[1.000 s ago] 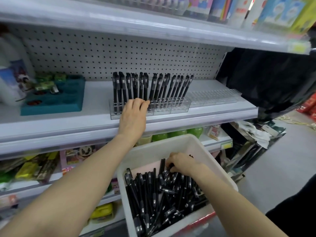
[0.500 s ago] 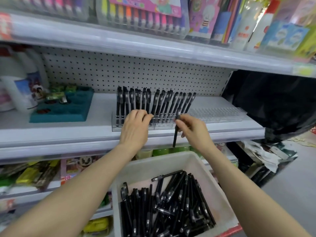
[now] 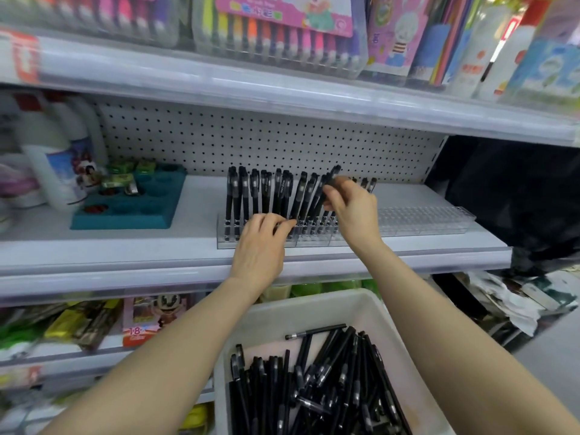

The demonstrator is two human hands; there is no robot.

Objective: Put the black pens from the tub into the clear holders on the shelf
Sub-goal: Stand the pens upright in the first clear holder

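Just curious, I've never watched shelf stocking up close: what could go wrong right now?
The right hand pinches a pen among tightly packed standing pens; it may knock those leaning neighbours askew. The slots of the clear holder look narrow, so the tip could miss. If the left hand at the holder's front slips, the holder might slide.

Standing pens [image 3: 266,196] crowd the left clear holder [image 3: 226,238]; right holder [image 3: 423,218] lies open from above. Upper shelf [image 3: 282,92] caps headroom, teal tray [image 3: 125,216] flanks left, tub [image 3: 314,304] sits under the shelf edge [image 3: 125,265].
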